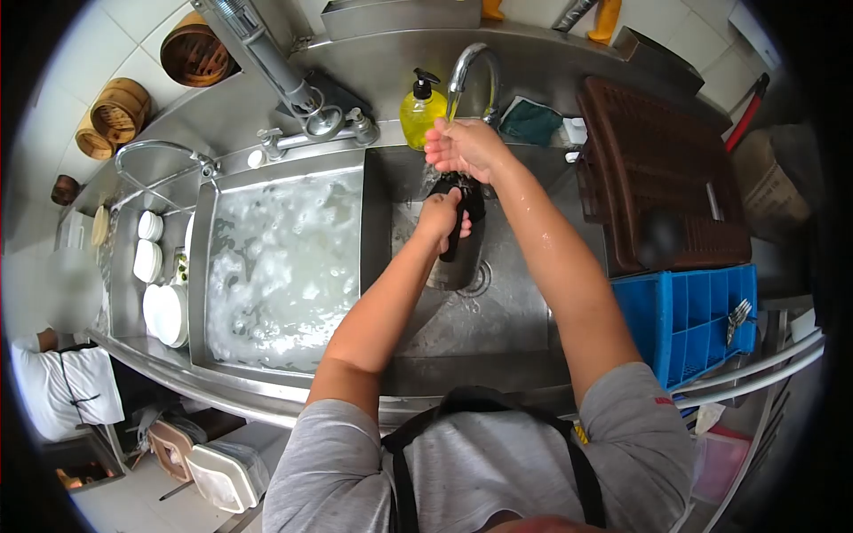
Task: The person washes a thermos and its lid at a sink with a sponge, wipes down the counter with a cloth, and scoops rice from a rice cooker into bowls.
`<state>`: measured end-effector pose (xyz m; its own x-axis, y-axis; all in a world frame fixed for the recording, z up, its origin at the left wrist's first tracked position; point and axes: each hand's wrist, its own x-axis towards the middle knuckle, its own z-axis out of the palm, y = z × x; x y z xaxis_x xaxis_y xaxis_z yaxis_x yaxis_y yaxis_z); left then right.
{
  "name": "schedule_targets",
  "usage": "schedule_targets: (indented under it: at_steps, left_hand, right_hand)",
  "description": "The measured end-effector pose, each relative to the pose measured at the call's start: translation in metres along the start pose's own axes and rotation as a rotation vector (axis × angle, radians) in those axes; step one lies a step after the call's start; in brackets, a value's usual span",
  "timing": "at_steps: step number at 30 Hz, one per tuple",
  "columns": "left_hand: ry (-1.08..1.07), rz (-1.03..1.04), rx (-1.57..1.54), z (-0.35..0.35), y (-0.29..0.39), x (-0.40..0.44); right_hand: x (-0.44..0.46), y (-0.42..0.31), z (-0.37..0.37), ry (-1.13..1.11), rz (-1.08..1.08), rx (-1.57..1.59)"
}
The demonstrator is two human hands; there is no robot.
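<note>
My left hand (442,219) is closed around the black handle of a dark item (468,201), whose kind I cannot make out, over the right sink basin (524,311). Under the curved faucet (471,55) my right hand (466,147) is raised with its fingers out and slightly curled, holding nothing that I can see. Water runs down by its fingers and splashes onto the dark item just below. Close to the right hand stands a pump bottle of yellow liquid soap (421,114). A rounded dark metal shape (458,271) lies in the basin below my left hand, partly hidden.
Foamy water fills the left basin (284,266). White dishes (166,315) stand farther left. Right of the sink are a brown ridged plastic tray (653,169) and a blue divided rack (702,324) with forks. A green scouring cloth (530,120) lies behind. Another person (67,382) is at far left.
</note>
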<state>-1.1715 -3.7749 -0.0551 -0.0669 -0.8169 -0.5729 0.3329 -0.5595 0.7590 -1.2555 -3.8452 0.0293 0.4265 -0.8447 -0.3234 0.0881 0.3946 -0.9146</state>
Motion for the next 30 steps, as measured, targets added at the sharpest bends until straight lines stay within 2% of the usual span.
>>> schedule_targets:
  at_steps: [5, 7, 8, 9, 10, 12, 13, 14, 16, 18, 19, 22, 23, 26, 27, 28, 30]
  left_hand:
    - [-0.06, -0.107, -0.189, -0.014, 0.026, 0.008]
    - [-0.113, -0.075, -0.143, -0.021, 0.033, 0.0]
    - [-0.123, 0.022, -0.06, -0.02, 0.031, -0.006]
    - [-0.135, 0.12, 0.025, -0.019, 0.028, -0.014]
    - [-0.146, 0.219, 0.11, -0.017, 0.027, -0.021]
    - [-0.037, 0.343, 0.151, -0.007, 0.023, -0.034]
    - [-0.008, 0.403, 0.207, -0.003, 0.02, -0.036]
    - [0.02, 0.464, 0.261, -0.001, 0.017, -0.038]
    - [0.08, 0.637, 0.366, -0.006, 0.008, -0.028]
    - [0.166, 0.842, 0.499, -0.007, 0.004, -0.027]
    - [0.196, 0.767, 0.557, -0.006, 0.004, -0.032]
    - [0.191, 0.836, 0.544, 0.001, 0.008, -0.045]
    - [0.223, 0.992, 0.483, -0.001, 0.002, -0.037]
    - [0.165, 0.824, 0.351, -0.02, 0.004, -0.031]
    - [0.191, 0.847, 0.339, -0.031, -0.001, -0.018]
    - [0.151, 0.676, 0.237, -0.028, 0.013, -0.036]
    - [0.091, 0.603, 0.106, -0.03, 0.027, -0.047]
  right_hand:
    - [-0.022, -0.027, -0.003, -0.251, 0.005, 0.012]
    - [-0.013, -0.026, -0.006, -0.148, -0.065, -0.071]
    - [-0.008, -0.023, -0.008, -0.095, -0.1, -0.112]
    - [-0.004, -0.016, -0.009, 0.022, -0.181, -0.324]
    - [0.002, -0.005, -0.012, 0.057, -0.155, -0.646]
    - [0.012, 0.013, -0.018, 0.125, -0.092, -1.292]
    - [-0.003, 0.02, -0.001, 0.308, -0.066, -1.463]
    - [-0.005, 0.026, 0.006, 0.288, 0.016, -1.387]
    - [-0.021, 0.021, 0.012, 0.203, -0.056, -1.368]
    - [-0.024, 0.021, 0.01, 0.275, -0.081, -1.401]
    - [-0.026, 0.021, 0.009, 0.312, -0.091, -1.418]
    - [-0.026, 0.027, 0.015, 0.39, -0.171, -1.454]
    - [-0.031, 0.027, 0.017, 0.356, -0.262, -1.47]
    - [-0.039, 0.031, 0.014, 0.021, -0.462, -1.428]
    - [-0.043, 0.032, 0.011, -0.017, -0.552, -1.365]
    - [-0.039, 0.036, 0.005, 0.037, -0.691, -1.258]
    - [-0.025, 0.052, -0.007, 0.137, -0.949, -1.025]
